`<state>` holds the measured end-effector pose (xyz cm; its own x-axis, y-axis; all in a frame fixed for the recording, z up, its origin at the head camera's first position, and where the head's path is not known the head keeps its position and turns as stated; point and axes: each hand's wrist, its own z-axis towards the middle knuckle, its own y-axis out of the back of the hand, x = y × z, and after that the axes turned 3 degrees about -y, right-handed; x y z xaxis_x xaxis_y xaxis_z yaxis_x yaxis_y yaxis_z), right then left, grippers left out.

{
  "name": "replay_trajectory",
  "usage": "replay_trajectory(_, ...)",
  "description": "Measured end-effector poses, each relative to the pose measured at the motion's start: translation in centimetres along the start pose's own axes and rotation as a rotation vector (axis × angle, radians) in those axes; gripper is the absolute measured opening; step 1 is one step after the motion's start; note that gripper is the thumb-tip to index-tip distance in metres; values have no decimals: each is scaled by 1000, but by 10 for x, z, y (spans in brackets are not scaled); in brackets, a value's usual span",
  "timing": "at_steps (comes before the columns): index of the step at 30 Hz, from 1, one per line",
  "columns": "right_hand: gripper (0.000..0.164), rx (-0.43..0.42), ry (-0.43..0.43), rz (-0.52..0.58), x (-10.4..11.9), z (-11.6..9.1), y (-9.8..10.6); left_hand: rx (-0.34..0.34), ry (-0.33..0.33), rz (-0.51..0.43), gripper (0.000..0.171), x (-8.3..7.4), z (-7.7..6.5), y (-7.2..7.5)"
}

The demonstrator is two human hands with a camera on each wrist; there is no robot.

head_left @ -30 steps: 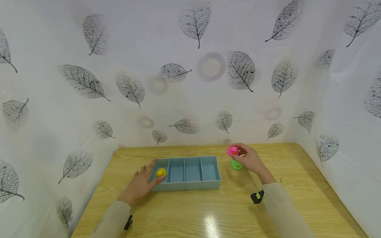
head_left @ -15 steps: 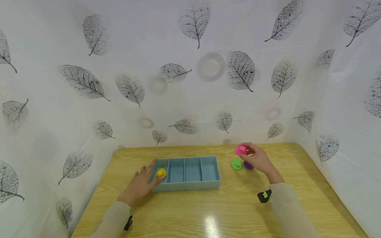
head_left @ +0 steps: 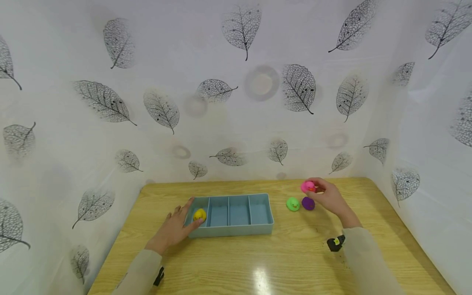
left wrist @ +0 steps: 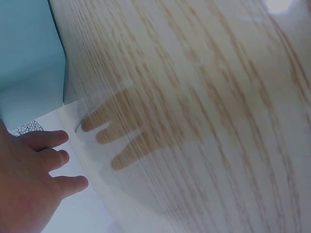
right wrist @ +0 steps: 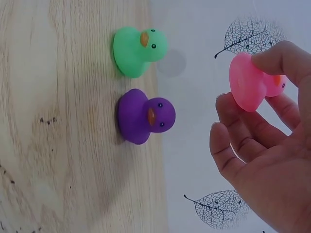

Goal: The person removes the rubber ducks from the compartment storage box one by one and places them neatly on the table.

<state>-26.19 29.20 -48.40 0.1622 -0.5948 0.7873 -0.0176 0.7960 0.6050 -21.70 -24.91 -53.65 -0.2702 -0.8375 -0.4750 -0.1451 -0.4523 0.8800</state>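
My right hand (head_left: 329,197) pinches a pink rubber duck (right wrist: 247,82) between thumb and fingers, held above the table. Below and to its left, a purple rubber duck (right wrist: 133,116) and a green rubber duck (right wrist: 131,52) stand side by side on the wood. At the left end of a blue-grey tray (head_left: 230,230) with several compartments, my left hand (head_left: 172,229) rests with fingers spread along the end wall and the thumb over the near rim. A yellow rubber duck (head_left: 199,214) sits in the leftmost compartment, beside that thumb. In the left wrist view only part of the left hand shows.
The wooden table (head_left: 221,266) spreads in front of and around the tray. A white curtain (head_left: 236,123) printed with dark leaves closes off the back and both sides. Small dark specks (right wrist: 47,120) mark the tabletop near the purple duck.
Carrying the pink duck, my right hand has moved rightward, from above the green duck to above the purple one. The purple duck has come into sight. My left hand has stayed in place.
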Motion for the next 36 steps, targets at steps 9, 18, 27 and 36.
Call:
replay_trajectory(9, 46, -5, -23, -24, -12, -4, 6, 6, 2, 3, 89, -4, -2, 4)
replay_trajectory(18, 49, 12, -59, -38, -21, -7, 14, 6, 6, 4, 90, -5, -2, 6)
replay_trajectory(27, 46, 11, -42, -49, -36, -5, 18, 15, 12, 0, 91, -3, -1, 5)
replay_trajectory(36, 47, 28, -56, -59, -43, -10, 19, 22, 14, -1, 91, -2, 0, 4)
